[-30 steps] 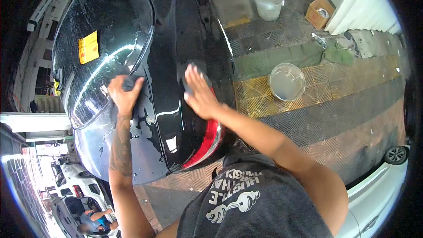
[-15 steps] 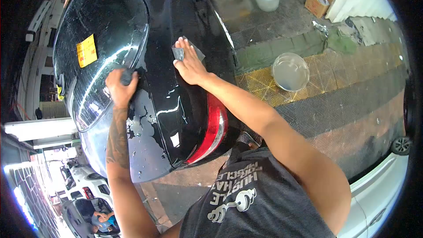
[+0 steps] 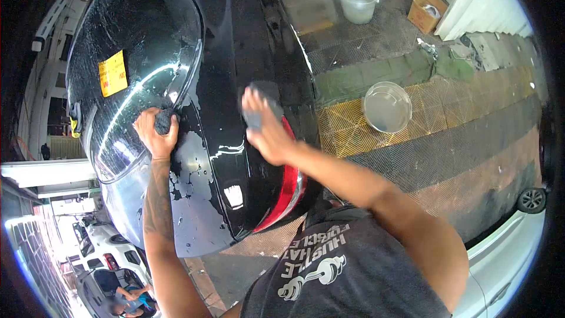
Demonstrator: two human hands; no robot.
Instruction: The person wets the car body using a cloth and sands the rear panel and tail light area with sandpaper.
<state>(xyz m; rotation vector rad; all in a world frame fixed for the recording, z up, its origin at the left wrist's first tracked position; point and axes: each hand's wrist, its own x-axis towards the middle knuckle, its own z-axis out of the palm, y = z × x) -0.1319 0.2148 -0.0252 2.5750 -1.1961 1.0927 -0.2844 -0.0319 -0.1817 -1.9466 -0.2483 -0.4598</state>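
Head view, left grip: our left hand has its fingers and thumb curled around a dark grey, rounded wad of soft-looking material, at the lower corner of the rear window.
Right grip: our right hand lies flat and somewhat blurred, fingers extended rather than closed, over a thin dark grey sheet; we see its edges past the palm.
Car: the glossy black car body lies beneath both our hands, the right one over the rear side panel.
Tail light: just below the right hand curves a long red-and-clear plastic lamp.
Patch: below and right of the left hand spreads a pale grey, ragged-edged patch.
Glass: above the left hand stretches the dark, curved rear window, bearing a yellow rectangular sticker.
Floor: well right of the right hand we see a round, clear plastic bucket on yellow grid matting; farther up stand a whitish bucket and a brown cardboard box.
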